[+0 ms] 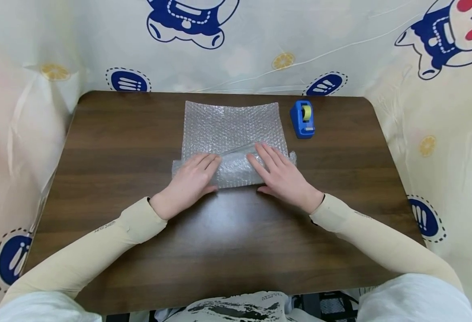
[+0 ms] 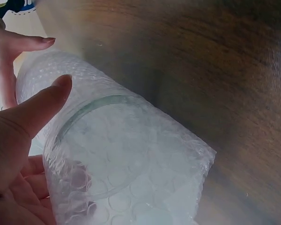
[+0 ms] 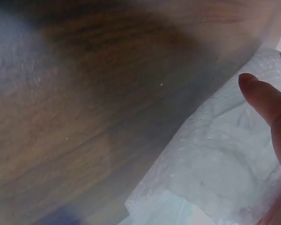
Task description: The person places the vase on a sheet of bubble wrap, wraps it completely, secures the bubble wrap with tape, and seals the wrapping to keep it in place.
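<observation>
1. Bubble wrap point(image 1: 232, 127): clear, dimpled sheet, centered toward table's far edge; near end rolled into a cylinder point(image 1: 238, 170), 1 round rim point(image 2: 100, 101) visible through it.
2. Left hand point(image 1: 189, 183): fingers extended, resting on roll's left part.
3. Right hand point(image 1: 284, 179): fingers spread on right part.
4. Tape dispenser point(image 1: 301, 120): blue, yellow roll, right of sheet.
5. Table point(image 1: 228, 255): dark woodgrain, glossy.
6. Surround: creased pale sheeting point(image 1: 256, 27), cartoon prints.

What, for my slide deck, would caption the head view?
Left hand and right hand rest on partly rolled bubble wrap on a brown table, near a blue tape dispenser.
</observation>
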`<action>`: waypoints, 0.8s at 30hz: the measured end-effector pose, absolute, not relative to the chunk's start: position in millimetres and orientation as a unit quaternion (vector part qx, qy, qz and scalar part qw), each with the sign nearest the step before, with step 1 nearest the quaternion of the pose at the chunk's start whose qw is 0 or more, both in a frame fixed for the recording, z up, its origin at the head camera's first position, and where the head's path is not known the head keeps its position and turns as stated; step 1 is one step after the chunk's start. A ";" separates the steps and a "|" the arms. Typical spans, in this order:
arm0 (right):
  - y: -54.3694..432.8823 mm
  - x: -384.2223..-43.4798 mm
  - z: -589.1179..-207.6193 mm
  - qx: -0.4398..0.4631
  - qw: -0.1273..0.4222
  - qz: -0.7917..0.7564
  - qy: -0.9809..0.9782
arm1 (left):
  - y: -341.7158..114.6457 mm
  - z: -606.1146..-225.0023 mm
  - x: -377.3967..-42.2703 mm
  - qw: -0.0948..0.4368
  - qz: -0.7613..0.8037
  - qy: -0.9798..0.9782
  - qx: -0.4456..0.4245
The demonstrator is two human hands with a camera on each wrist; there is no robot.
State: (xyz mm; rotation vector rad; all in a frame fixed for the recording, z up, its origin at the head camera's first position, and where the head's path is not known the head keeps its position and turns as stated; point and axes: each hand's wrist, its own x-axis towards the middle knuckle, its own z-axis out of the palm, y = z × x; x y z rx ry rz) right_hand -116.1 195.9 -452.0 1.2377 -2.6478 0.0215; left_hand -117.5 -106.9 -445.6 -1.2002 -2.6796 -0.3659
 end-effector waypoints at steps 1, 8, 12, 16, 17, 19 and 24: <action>195.2 -117.2 -452.6 0.420 0.108 0.005 -0.901 | -106.9 -446.3 -118.0 0.092 -0.121 -0.903 -0.402; 195.8 -123.7 -457.5 0.422 0.109 0.033 -0.900 | -106.1 -448.7 -118.9 0.095 -0.125 -0.905 -0.395; 197.7 -133.3 -454.1 0.421 0.082 0.109 -0.897 | -106.5 -450.0 -116.5 0.097 -0.121 -0.907 -0.391; 205.4 -151.2 -441.6 0.361 -0.055 0.214 -0.906 | -107.4 -451.4 -116.1 0.107 -0.119 -0.904 -0.396; 207.9 -156.4 -439.3 0.346 -0.095 0.237 -0.903 | -107.7 -451.6 -116.5 0.108 -0.119 -0.903 -0.398; 212.8 -165.7 -437.0 0.317 -0.162 0.272 -0.894 | -108.5 -451.9 -117.8 0.105 -0.123 -0.901 -0.402; 216.4 -177.9 -441.6 0.294 -0.235 0.332 -0.865 | -112.4 -451.4 -123.3 0.050 -0.168 -0.902 -0.395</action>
